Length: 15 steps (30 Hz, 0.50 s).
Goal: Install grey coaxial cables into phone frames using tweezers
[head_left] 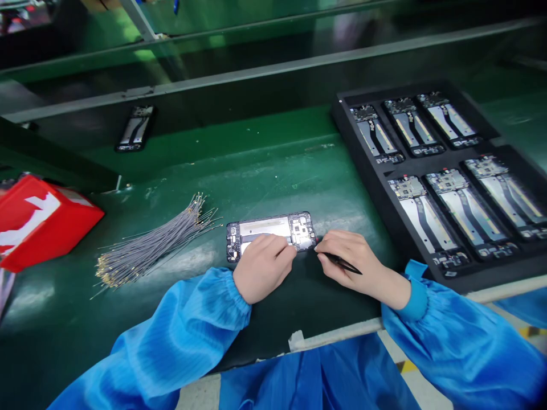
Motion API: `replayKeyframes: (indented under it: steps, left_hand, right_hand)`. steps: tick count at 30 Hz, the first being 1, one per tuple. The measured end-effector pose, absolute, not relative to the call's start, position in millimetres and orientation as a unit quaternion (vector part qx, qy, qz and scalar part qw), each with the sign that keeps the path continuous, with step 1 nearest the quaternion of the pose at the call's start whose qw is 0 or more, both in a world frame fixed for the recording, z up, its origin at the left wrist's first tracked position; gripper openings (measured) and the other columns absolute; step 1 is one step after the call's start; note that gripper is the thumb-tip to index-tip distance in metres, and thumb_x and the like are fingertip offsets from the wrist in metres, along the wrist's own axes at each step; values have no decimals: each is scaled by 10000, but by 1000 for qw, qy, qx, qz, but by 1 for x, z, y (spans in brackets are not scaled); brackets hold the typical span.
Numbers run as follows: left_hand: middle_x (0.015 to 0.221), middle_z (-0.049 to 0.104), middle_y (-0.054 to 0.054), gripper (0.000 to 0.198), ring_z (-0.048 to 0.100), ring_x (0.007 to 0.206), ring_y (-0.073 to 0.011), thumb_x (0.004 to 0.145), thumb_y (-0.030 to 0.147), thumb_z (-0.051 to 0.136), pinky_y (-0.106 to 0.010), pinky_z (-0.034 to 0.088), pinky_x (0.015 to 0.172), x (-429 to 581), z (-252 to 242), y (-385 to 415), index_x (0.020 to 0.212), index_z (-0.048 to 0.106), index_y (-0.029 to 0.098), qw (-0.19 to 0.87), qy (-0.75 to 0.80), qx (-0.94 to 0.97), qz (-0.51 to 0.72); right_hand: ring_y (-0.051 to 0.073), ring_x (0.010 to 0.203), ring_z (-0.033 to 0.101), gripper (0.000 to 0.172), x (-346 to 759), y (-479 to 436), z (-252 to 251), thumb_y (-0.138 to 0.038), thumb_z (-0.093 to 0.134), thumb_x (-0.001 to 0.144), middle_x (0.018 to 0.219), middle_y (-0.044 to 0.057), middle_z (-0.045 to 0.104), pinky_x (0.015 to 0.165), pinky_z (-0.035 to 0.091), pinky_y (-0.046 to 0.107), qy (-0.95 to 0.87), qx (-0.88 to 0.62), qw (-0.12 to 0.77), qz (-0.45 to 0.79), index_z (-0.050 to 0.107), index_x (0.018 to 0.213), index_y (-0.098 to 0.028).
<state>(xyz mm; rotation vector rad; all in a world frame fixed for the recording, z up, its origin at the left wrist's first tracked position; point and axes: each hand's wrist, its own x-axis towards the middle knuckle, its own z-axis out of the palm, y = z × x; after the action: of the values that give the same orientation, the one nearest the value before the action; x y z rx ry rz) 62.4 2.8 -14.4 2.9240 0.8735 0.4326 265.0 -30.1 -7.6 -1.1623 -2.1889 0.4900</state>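
At the left edge we have a red box (64,236) with white patches on it, standing on the green bench (265,176). A dark post (55,156) rises just behind it. Farther back, below the grey rail (239,74) that runs along the far side, a lone opened phone (135,130) rests on its own. Nearer to us and right of the red box lies a thick bundle of grey cables (149,245), its gold-coloured ends fanning loose; a few tips point toward our work and end just short of it.

In the middle, the open phone body (267,225) lies crosswise on the bench. Our left hand (265,267) is at its near edge and covers part of it, fingers curled; we cannot tell whether they pinch anything. Our right hand (348,256) is at the right end of the phone body, fingers clamped on black tweezers (344,263), whose tips we cannot make out.

On the right, a black tray (363,156) takes up much of the bench, bearing six opened phones (447,219) in two rows. Our right blue sleeve (461,341) passes close before its near left corner.
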Motion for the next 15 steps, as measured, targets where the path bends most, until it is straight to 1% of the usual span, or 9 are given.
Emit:
replayKeyframes:
  steps: [3, 5, 8, 11, 15]
  left_hand:
    - [688, 506, -21, 214, 449, 672, -152, 867, 174, 387, -281, 353, 616, 63, -14, 3, 733, 554, 167, 30, 284, 947, 144]
    - [693, 514, -22, 218, 456, 679, -153, 870, 178, 389, -278, 359, 618, 63, -14, 3, 730, 556, 166, 36, 287, 946, 147]
    - [701, 518, -25, 222, 462, 685, -153, 872, 182, 386, -275, 368, 617, 63, -15, 3, 732, 557, 164, 52, 294, 943, 146]
    - [706, 516, -25, 227, 464, 686, -151, 876, 187, 380, -273, 374, 616, 63, -15, 4, 736, 557, 164, 61, 300, 941, 145]
    - [706, 519, -23, 227, 470, 685, -148, 878, 188, 379, -270, 378, 614, 63, -16, 4, 744, 561, 163, 64, 304, 938, 153]
  right_hand:
    - [132, 584, 468, 99, 264, -29, -8, -175, 442, 827, 636, 11, 519, 564, 386, 279, -826, -441, 298, 185, 510, 757, -191]
    - [127, 584, 468, 95, 265, -28, -10, -169, 450, 825, 632, 5, 512, 561, 385, 269, -811, -449, 312, 208, 511, 754, -190]
    - [120, 620, 495, 67, 268, -27, -13, -163, 479, 815, 668, 1, 537, 580, 396, 250, -775, -472, 332, 258, 515, 767, -191]
    - [122, 664, 519, 30, 271, -26, -14, -169, 516, 797, 722, 0, 565, 605, 404, 246, -754, -492, 325, 290, 533, 793, -193]
    - [138, 700, 535, 47, 274, -23, -13, -181, 521, 799, 750, 13, 581, 634, 413, 269, -730, -506, 335, 315, 565, 812, -192]
